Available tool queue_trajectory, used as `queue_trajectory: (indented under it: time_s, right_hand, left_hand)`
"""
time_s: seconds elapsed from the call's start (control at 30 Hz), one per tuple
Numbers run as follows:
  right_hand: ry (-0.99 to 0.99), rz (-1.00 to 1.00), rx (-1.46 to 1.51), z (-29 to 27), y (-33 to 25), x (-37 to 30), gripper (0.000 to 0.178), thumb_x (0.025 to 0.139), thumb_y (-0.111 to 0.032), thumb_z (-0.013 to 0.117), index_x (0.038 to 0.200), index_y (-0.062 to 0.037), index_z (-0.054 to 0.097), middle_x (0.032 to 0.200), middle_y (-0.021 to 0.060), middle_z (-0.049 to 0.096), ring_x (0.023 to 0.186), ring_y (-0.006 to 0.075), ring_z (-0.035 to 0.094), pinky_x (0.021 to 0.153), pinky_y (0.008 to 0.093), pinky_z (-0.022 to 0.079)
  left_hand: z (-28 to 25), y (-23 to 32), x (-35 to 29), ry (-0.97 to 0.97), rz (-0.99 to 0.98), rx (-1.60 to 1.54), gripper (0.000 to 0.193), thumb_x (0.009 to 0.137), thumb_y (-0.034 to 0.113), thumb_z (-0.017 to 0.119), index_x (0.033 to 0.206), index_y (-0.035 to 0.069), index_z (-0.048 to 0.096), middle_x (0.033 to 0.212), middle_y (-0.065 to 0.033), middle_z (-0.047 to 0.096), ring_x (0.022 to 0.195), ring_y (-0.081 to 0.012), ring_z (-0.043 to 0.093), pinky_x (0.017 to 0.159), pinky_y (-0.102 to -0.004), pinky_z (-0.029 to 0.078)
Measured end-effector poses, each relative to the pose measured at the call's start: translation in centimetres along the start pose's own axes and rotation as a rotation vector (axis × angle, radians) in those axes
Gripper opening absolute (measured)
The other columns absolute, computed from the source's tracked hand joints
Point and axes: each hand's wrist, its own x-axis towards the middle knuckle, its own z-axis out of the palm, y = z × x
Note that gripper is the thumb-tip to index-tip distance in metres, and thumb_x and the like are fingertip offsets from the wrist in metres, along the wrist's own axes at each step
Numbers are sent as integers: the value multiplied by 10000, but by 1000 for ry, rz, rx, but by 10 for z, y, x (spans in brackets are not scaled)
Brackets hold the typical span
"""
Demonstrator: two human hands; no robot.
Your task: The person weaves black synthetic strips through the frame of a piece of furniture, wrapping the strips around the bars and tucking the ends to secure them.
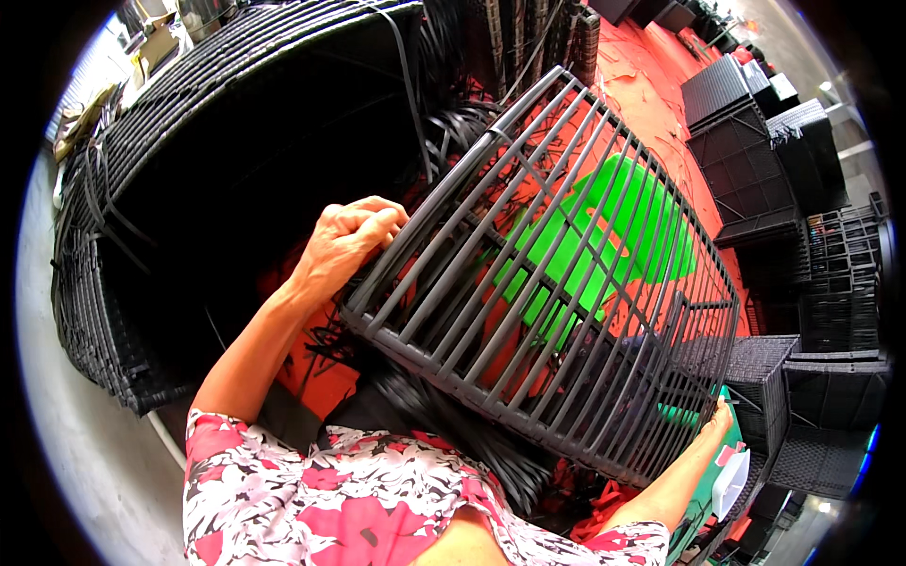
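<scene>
A dark grey slatted frame (528, 349), box-like with close parallel bars and thin cross braces, is tilted across the space in front of me. My left hand (354, 236) is closed at its left edge, the fingers curled against the outer bar. Out to the right, my right hand (721, 417) grips the frame's far right end; its fingers are partly hidden behind the bars. Through the slats a bright green plastic seat (576, 255) shows. Loose black flat strips (453, 424) lie in a bundle below the frame, close to my body.
A large black woven wicker piece (123, 170) with a dark hollow fills the left side. Black woven box-shaped pieces (746, 160) stand along the right. Red sheeting (642, 85) with scattered strips covers the floor. A white container (730, 483) is at lower right.
</scene>
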Motion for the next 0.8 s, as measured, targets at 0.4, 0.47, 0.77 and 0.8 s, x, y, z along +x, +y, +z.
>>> queue_trajectory:
  time_s: [0.4,0.47,0.77,0.8]
  right_hand:
    - [36,-20,13,3,7,-2,133,781,-127,677,810,-4,635,774,40,607,665,165,558,612,312,462]
    - [46,-26,13,2,8,-1,132,778,-124,679,809,-4,635,773,40,607,666,164,557,614,312,461]
    - [59,-30,-15,-1,8,1,126,763,-110,688,802,-1,637,771,39,606,669,159,553,622,312,457]
    - [56,-32,-25,0,7,2,126,761,-109,689,801,-1,637,771,39,605,670,159,553,623,312,457]
  left_hand:
    - [38,-11,110,104,-108,-162,313,834,285,660,607,83,590,510,28,533,414,-14,429,383,-180,332]
    - [40,-22,123,79,-142,-240,264,839,265,657,656,87,591,552,24,551,439,-12,442,402,-177,340]
    - [34,-35,156,-187,-459,-759,95,811,86,634,826,-8,634,725,-111,663,558,-147,635,492,-263,535]
    - [36,-35,153,-158,-462,-804,103,812,85,630,840,-14,633,736,-119,664,576,-160,642,507,-281,546]
